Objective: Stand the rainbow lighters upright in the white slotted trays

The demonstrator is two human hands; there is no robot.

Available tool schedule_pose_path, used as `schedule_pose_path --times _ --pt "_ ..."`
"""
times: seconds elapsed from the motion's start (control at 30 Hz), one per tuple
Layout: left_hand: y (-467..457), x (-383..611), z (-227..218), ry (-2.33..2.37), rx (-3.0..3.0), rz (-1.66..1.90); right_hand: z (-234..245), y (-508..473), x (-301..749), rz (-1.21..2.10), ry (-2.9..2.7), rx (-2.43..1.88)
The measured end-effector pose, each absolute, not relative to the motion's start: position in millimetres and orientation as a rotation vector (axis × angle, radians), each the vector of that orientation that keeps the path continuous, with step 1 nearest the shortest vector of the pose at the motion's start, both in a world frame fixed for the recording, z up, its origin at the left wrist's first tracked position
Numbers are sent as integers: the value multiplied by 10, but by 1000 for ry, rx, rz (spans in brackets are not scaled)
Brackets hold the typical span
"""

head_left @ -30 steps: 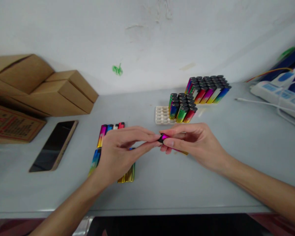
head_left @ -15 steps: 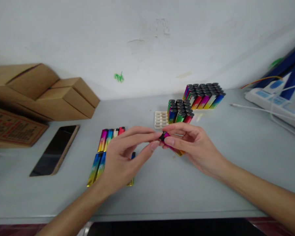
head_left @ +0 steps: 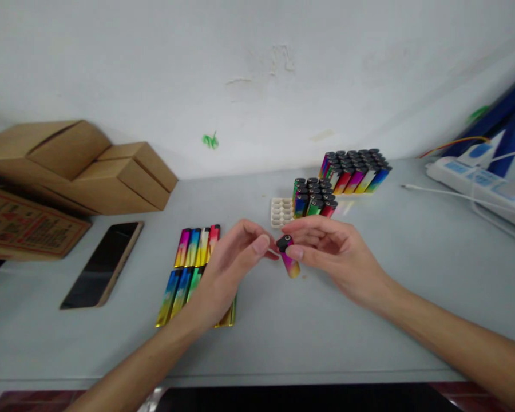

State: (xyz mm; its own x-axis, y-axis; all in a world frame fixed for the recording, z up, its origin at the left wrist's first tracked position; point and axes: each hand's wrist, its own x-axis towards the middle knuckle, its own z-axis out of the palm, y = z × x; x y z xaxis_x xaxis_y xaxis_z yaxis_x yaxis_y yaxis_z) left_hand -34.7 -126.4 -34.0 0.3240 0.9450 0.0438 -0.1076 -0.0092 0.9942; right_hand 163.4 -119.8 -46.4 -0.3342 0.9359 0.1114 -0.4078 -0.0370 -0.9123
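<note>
A purple-and-yellow lighter (head_left: 290, 265) with a black top is pinched between the thumb and fingers of my right hand (head_left: 332, 246), its top tilted toward the camera. Just to its left, my left hand (head_left: 236, 257) has thumb and fingers apart and holds nothing; whether a fingertip touches the lighter I cannot tell. Beyond the right hand stands a tight block of upright lighters (head_left: 313, 194) in a white tray with cells (head_left: 282, 213). Colourful lighters (head_left: 193, 246) lie flat in two rows at left, the nearer row (head_left: 171, 297) partly hidden by my left forearm.
A larger block of upright lighters (head_left: 356, 171) stands near the wall. A phone (head_left: 103, 266) and cardboard boxes (head_left: 124, 177) are on the left. On the right lie a white power strip (head_left: 480, 177) and a cable (head_left: 438, 189) on the grey table (head_left: 326, 343).
My left fingers have moved off the lighter's top and spread apart. The lighter in my right hand has turned more upright, its body now pointing down toward me.
</note>
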Motion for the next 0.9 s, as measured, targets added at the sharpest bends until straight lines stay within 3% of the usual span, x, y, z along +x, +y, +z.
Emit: schedule_pose_path --times 0.2,0.67,0.9 --pt "-1257 -284 -350 661 1088 680 -444 -1198 1656 1538 -1248 -709" --pt "-1308 -279 -313 531 754 364 -463 -1173 1625 1696 -1290 -665" --pt "-1240 -324 -323 658 769 607 -574 -1086 1658 1478 -1315 -896"
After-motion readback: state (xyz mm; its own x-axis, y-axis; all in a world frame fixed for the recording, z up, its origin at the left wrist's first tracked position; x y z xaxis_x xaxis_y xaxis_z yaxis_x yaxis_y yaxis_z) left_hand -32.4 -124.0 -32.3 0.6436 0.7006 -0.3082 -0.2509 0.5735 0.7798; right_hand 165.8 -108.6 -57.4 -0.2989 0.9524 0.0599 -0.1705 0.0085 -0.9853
